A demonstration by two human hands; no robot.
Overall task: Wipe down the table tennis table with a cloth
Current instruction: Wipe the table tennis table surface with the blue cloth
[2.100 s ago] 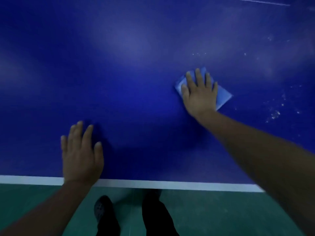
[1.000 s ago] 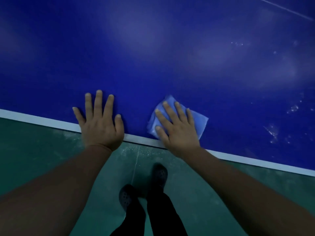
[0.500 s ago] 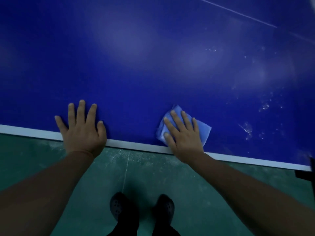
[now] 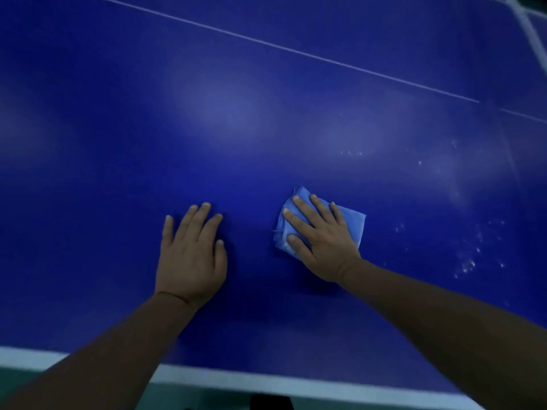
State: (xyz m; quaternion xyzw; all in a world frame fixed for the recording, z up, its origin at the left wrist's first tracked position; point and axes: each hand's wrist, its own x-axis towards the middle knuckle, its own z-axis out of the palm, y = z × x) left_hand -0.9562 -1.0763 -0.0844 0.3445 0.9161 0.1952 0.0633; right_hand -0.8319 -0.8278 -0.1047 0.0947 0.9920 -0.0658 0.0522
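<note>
1. The blue table tennis table [image 4: 118, 173] fills almost everything in sight, its white edge band [image 4: 236, 381] running along the near side and a thin white centre line [image 4: 266, 44] slanting across the far part.
2. A strip of green floor [image 4: 17, 375] shows below the near edge, with something dark at the bottom that is too dim to make out.
3. At the far right corner a bit of white net mesh [image 4: 529, 28] crosses the frame.
4. The left hand [image 4: 189, 255] lies flat on the bare table, palm down, fingers straight and close together, holding nothing.
5. The right hand [image 4: 322, 241] presses down on the folded light-blue cloth [image 4: 353, 224], fingers spread flat over it, not pinching; the cloth sits just right of the left hand, well in from the near edge.
6. White specks and smears [image 4: 467, 261] dot the surface to the right of the cloth, with fainter ones [image 4: 350, 153] farther out.
7. No writing or brand mark is readable anywhere.
</note>
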